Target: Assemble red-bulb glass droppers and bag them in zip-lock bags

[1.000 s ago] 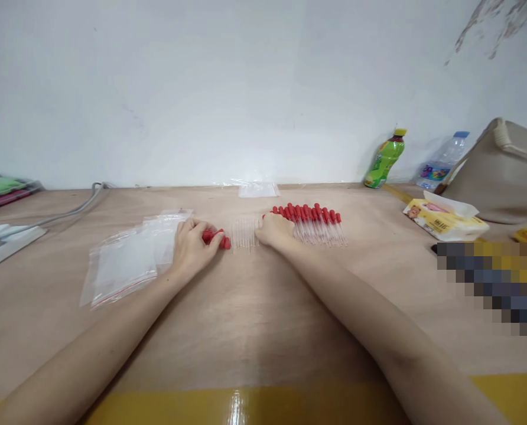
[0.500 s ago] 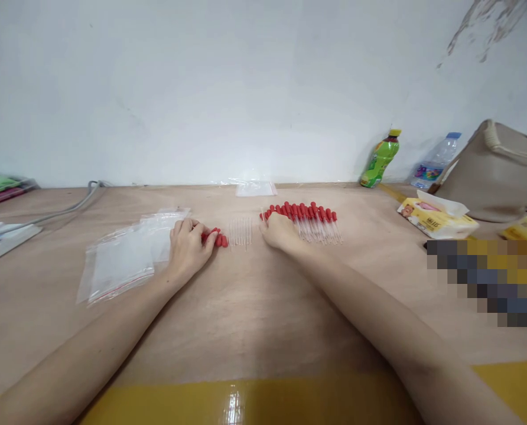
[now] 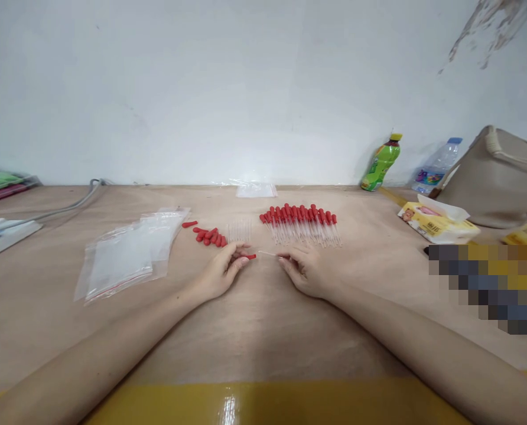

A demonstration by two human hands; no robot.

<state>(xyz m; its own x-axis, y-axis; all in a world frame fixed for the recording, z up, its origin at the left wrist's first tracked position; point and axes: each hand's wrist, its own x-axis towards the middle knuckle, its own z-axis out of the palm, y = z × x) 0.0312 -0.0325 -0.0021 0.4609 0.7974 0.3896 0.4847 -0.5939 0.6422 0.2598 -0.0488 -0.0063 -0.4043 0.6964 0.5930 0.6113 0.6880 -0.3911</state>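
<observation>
Between the thumb and fingers of my left hand (image 3: 223, 270) is a red rubber bulb (image 3: 251, 256), its end pointing right. My right hand (image 3: 305, 268) pinches a thin clear glass dropper tube (image 3: 267, 253), whose free end faces the bulb across a small gap. Just beyond my left hand lie loose red bulbs (image 3: 208, 236) in a small heap, with a row of bare clear tubes (image 3: 239, 229) beside it. Beyond my right hand, several droppers with red bulbs fitted (image 3: 301, 221) lie side by side.
Clear zip bags (image 3: 122, 260) overlap at left, and another bag (image 3: 257, 190) lies by the wall. A grey cable (image 3: 75, 205) runs at far left. On the right are a green bottle (image 3: 381, 162), a clear bottle (image 3: 438, 165), a tissue pack (image 3: 438, 221) and a beige bag (image 3: 503, 177).
Both hands have come nearer to me and toward each other. The left has left the heap with a red bulb; the right has moved off the fitted droppers and holds a tube.
</observation>
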